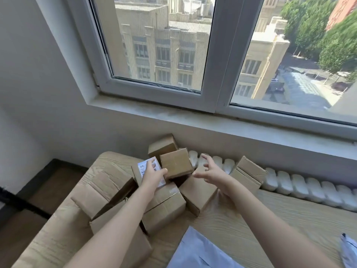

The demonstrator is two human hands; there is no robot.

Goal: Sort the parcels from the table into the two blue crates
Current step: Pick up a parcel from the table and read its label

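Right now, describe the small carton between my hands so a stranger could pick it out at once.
Under the window, a heap of cardboard cartons sits at the left end of the wooden table. The small cube carton tops that heap, between the left hand and right hand. Unlike the labelled carton beside it, it is plain and tilted.
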